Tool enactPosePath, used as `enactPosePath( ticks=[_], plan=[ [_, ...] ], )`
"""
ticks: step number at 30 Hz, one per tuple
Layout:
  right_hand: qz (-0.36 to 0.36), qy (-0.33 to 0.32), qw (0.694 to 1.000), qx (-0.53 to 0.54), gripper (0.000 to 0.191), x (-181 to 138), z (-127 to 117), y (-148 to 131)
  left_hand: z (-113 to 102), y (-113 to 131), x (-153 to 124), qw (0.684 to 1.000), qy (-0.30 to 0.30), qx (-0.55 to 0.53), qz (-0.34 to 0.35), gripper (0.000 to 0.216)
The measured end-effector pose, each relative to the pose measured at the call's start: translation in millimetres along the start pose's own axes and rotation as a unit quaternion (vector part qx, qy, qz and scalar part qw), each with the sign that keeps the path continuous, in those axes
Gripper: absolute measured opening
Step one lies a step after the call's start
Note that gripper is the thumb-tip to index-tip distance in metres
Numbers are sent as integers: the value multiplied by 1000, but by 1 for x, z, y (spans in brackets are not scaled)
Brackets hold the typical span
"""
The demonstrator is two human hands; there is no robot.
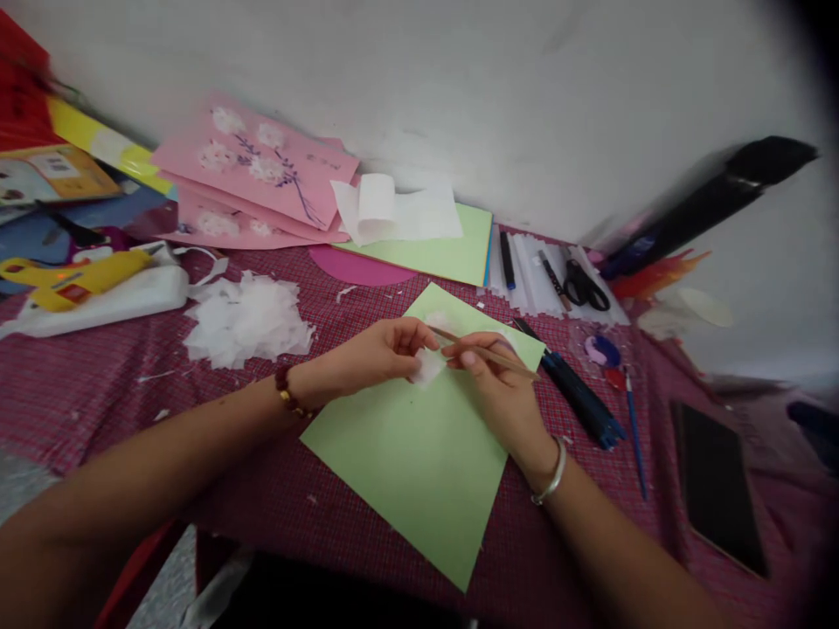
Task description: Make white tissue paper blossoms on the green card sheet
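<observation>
My left hand (393,349) pinches a small square of white tissue paper (429,367) by its edge. Between the fingers of my right hand (502,376) is a thin brown wooden stick (504,360), slanting with its tip close to the tissue. Both hands are above a light green sheet of paper (419,463) that lies at an angle on the table. Partly behind my fingers, a pale white patch (438,320) shows on the sheet's upper part. A pile of cut white tissue squares (249,321) sits to the left of my left hand.
Pink cards with white paper flowers (262,166) lean at the back beside a white paper roll (377,205). A yellow glue gun (85,278) rests at the left. To the right are black scissors (583,284), dark blue strips (583,397), a paintbrush (634,437) and a dark tablet-like slab (719,485).
</observation>
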State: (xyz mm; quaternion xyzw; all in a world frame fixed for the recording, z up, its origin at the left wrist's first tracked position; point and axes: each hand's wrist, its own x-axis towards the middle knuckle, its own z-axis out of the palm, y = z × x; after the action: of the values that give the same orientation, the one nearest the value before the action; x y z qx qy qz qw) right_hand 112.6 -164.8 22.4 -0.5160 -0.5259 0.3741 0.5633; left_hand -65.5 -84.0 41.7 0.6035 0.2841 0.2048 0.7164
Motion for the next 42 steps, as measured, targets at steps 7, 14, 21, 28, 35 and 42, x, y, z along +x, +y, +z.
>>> enactPosePath(
  ticks=[7, 14, 21, 28, 35, 42],
  plan=[
    [40, 19, 999, -4, 12, -4, 10, -2, 10, -5, 0, 999, -45, -4, 26, 20],
    [20, 96, 995, -9, 16, 0, -4, -2, -1, 3, -12, 980, -92, 176, -21, 32],
    [-10, 65, 995, -81, 12, -5, -3, -3, 0, 22, 3, 953, 22, 299, 39, 32],
    [-30, 65, 991, -112, 10, -6, -7, 2, -3, 24, 16, 967, -77, 241, 14, 18],
    [-15, 75, 993, -93, 13, -2, -5, -2, -2, 17, 17, 983, -67, 168, 8, 18],
    [4, 94, 995, 25, 12, 3, -14, 2, -20, 43, 18, 982, 94, 156, 51, 11]
  ],
)
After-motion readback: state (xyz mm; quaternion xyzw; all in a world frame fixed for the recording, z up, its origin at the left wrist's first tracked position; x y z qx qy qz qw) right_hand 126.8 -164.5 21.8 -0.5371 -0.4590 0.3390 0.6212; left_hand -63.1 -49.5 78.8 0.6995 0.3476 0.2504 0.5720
